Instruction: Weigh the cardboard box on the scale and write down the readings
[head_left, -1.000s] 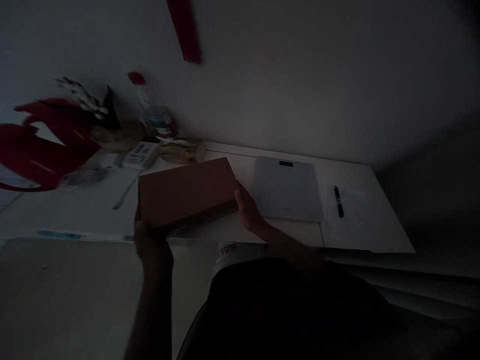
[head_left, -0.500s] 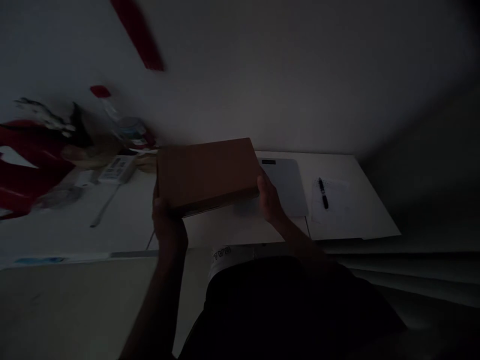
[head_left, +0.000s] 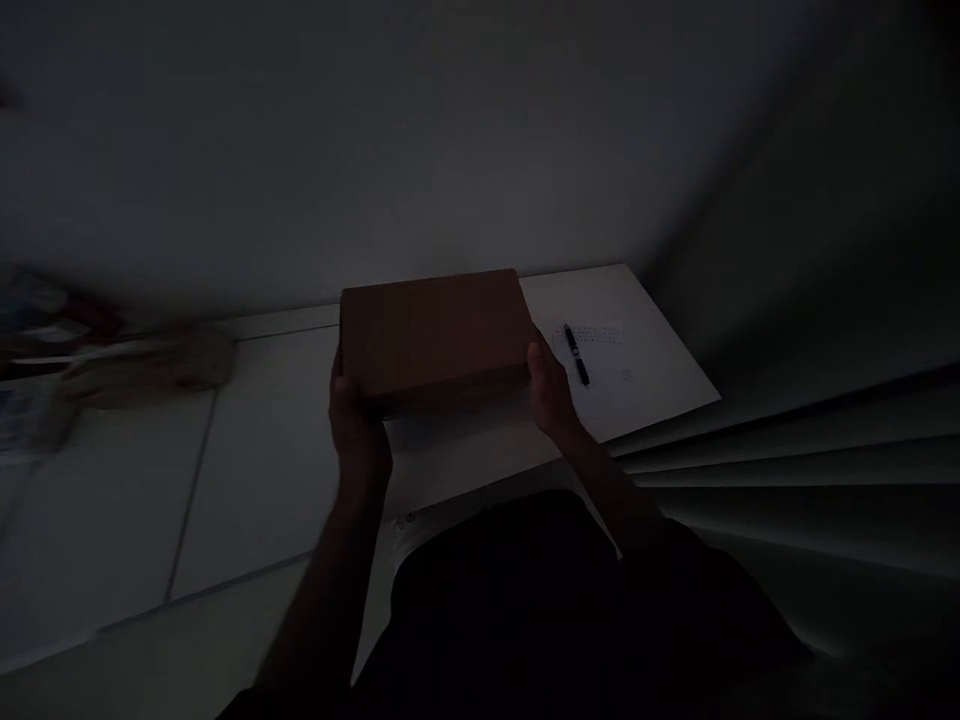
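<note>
Box [head_left: 435, 335] held between left hand [head_left: 360, 430], right hand [head_left: 551, 392]; contents hidden.

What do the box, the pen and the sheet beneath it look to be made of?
Box: likely cardboard, matte, from its plain brown faces and straight edges.
Pen: probably plastic, judging by its black barrel with a paler band; finish unclear in this dim light.
Sheet: apparently matte paper, flat, with lines of writing.

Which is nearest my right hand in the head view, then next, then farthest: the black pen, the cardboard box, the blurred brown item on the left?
1. Cardboard box: against the right hand, at its left.
2. Black pen: on the paper, right of that hand.
3. Blurred brown item: far left, past the box.
</note>
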